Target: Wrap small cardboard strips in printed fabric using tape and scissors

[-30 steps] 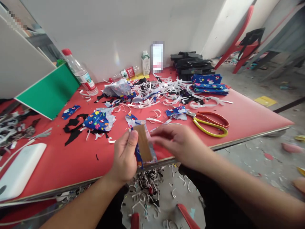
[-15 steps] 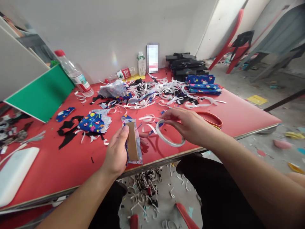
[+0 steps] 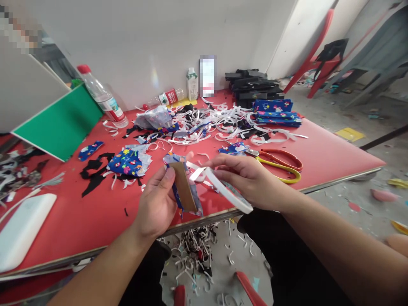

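Note:
My left hand (image 3: 161, 199) is closed around a flat brown board (image 3: 184, 187) with blue printed fabric (image 3: 177, 203) about its edges, its thumb on the board's face. Beside it my right hand (image 3: 237, 176) pinches a thin roll of white double-sided tape (image 3: 228, 189), which is turned nearly edge-on. A loose end of the tape reaches toward the board's right edge; whether it touches cannot be made out. Just beyond my right hand lie scissors (image 3: 280, 163) with one red and one yellow handle, next to a small blue fabric scrap (image 3: 234, 148).
White strips and black scraps (image 3: 219, 121) heap across the red table (image 3: 95, 216). Folded blue fabric pieces (image 3: 277, 117) and black stacks (image 3: 255, 87) stand back right. Plastic bottles (image 3: 108, 104), a carton (image 3: 191, 85) and a phone (image 3: 208, 76) are by the wall. A white device (image 3: 28, 229) lies left.
The tape roll has turned from a face-on ring to nearly edge-on and come closer to the board. The board has tilted slightly in my left hand. The scissors show more fully.

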Demonstrator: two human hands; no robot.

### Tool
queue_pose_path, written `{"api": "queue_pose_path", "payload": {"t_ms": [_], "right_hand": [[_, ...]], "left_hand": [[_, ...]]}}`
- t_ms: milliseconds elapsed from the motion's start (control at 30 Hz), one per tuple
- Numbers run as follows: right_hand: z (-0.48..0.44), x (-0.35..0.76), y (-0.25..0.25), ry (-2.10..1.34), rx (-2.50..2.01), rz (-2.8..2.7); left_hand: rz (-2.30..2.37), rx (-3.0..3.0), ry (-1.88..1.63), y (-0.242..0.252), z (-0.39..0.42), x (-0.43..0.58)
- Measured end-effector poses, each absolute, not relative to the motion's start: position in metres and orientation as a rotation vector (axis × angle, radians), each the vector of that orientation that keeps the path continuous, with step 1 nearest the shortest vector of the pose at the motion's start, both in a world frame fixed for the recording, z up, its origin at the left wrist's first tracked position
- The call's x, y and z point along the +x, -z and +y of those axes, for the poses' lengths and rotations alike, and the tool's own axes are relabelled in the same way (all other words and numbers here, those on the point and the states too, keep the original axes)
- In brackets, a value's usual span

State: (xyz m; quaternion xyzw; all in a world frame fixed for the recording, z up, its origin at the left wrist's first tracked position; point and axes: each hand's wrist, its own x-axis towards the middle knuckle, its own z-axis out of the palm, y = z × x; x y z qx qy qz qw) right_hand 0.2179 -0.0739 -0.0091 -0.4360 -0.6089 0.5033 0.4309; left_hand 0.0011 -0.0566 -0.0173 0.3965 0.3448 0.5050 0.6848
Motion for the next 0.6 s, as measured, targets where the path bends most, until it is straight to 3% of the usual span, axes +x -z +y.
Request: {"api": "queue_pose_path", "payload": {"t_ms": [367, 600], "right_hand": [[-0.071, 0.231, 0.016, -1.303, -1.082, -1.587], [-0.076, 0.257, -0.008, -1.472, -1.054, -1.217]], "left_hand": [[0.839, 0.794, -1.154, -0.002, -0.052, -0.012], [0.842, 0.936, -1.107, 0.004, -0.054, -0.023]]}}
